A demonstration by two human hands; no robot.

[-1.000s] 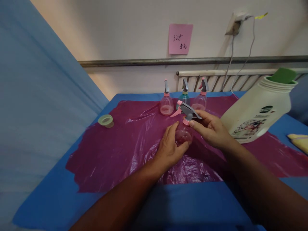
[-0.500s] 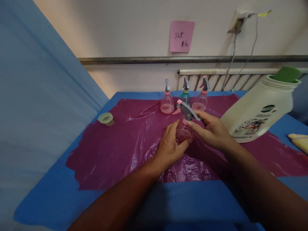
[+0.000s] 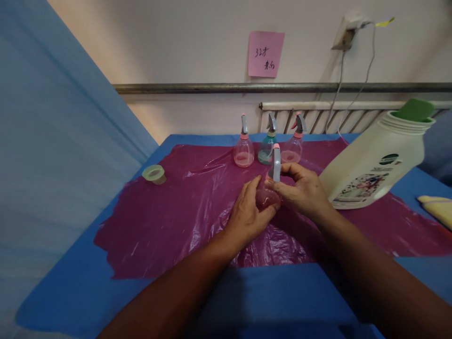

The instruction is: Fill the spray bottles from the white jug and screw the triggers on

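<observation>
A clear pink spray bottle stands upright on the dark red plastic sheet, between my two hands. My left hand is wrapped round its body from the left. With thumb and fingers, my right hand grips the pink collar below the grey trigger head. The head has its pink nozzle on top and is seen nearly end-on. Behind it stand a pink spray bottle, a teal spray bottle and another pink spray bottle.
To the right, a big cream jug with a green piece in its mouth leans leftward. A small translucent cup sits on the left. A yellow cloth lies at the right edge. Blue curtain hangs at left.
The trigger head has turned on the bottle: its nozzle pointed left before and now the head shows nearly end-on. My right fingers have shifted with it; my left hand stays round the body.
</observation>
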